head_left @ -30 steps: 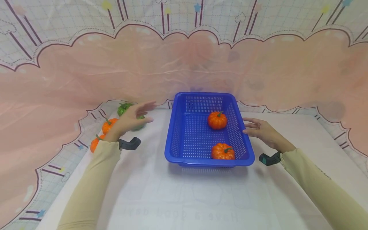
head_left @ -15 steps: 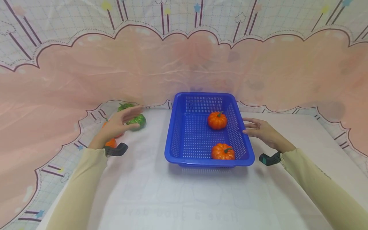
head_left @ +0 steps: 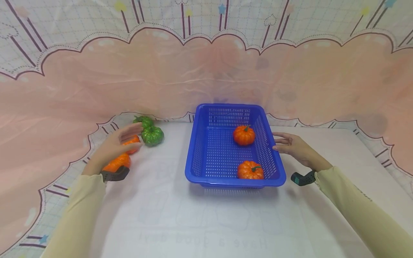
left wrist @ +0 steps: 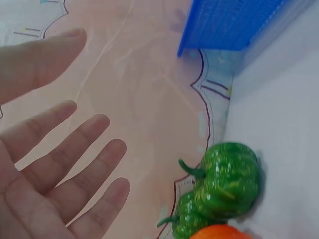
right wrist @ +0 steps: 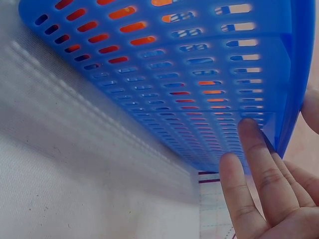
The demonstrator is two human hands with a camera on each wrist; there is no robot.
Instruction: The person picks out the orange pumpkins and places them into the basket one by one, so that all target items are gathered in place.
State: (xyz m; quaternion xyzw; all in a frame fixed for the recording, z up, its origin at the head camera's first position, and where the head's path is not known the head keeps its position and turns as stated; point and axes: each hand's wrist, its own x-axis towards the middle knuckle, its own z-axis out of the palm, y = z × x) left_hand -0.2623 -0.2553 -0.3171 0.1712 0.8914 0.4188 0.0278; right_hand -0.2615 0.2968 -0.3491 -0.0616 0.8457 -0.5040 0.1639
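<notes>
My left hand hovers over the left side of the table with fingers extended and thumb apart, holding nothing. It partly covers two small orange pumpkins, a nearer one below the palm and a farther one behind the thumb. Just beyond sit two green pumpkins, one in front and one behind. My right hand is at the right side of a blue plastic basket: its thumb lies at the rim and its loosely straight fingers are beside the perforated outer wall.
Inside the basket lie two orange pumpkins, one toward the back and one at the front right. A patterned pink-and-white cloth rises behind the white tabletop.
My left hand has moved left and nearer to me, uncovering the green pumpkins and coming over the orange ones. The right hand and the basket have stayed in place.
</notes>
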